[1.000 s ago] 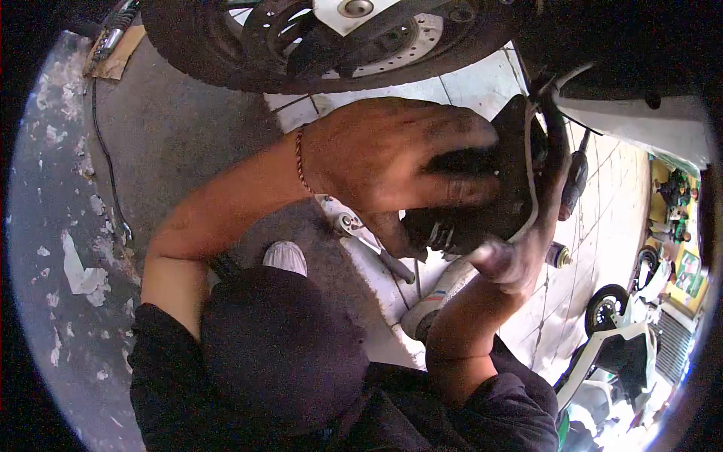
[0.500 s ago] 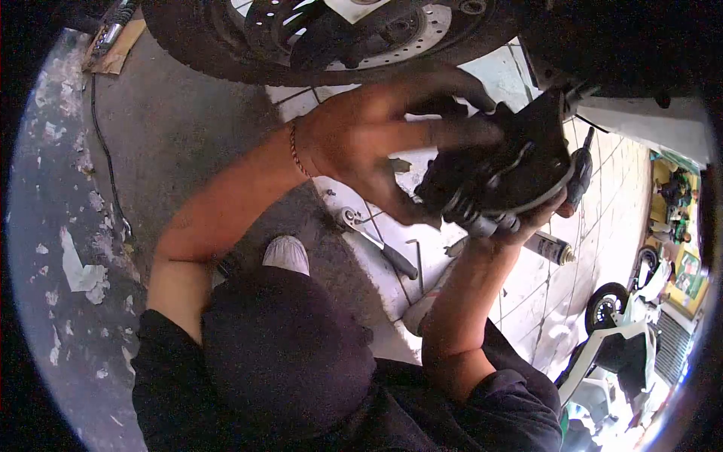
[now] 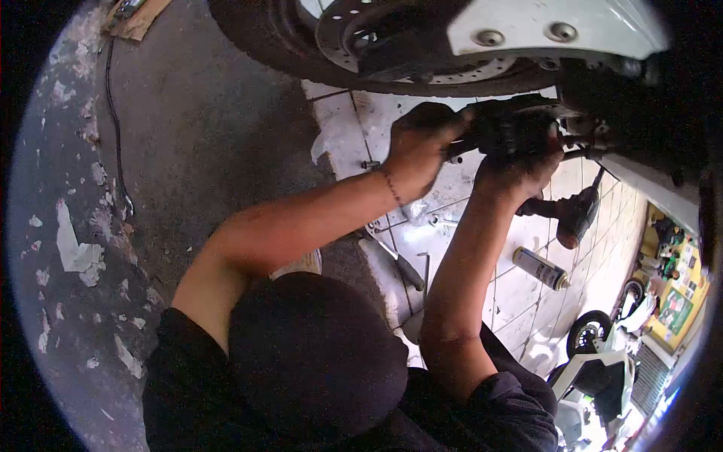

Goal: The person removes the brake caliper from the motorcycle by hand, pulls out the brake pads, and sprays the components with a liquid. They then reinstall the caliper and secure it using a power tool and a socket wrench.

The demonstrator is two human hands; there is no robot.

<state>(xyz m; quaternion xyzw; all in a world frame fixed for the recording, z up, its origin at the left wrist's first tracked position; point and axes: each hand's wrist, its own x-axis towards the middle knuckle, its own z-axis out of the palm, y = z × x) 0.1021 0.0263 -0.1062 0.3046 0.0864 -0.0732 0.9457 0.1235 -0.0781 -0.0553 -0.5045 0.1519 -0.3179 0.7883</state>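
White-and-black motorbike point(image 3: 527, 19) above; against its underside, a bulky black part point(image 3: 508, 128)—right hand point(image 3: 516, 173) gripping from below, seemingly to support it; left hand point(image 3: 416, 154) curled at one end, perhaps steadying, hold blurred. Black cordless drill point(image 3: 577, 217) and white spray can point(image 3: 538, 268) lie nearby, likely for easy reach.

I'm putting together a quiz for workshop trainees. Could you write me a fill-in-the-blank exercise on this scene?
1. The bracelet circles the person's ____ wrist.
2. The spray can lies on its ____.
3. The metal disc at the wheel is pierced by small round ____.
4. The floor around the can is laid with white ____.

Missing words: left; side; holes; tiles.
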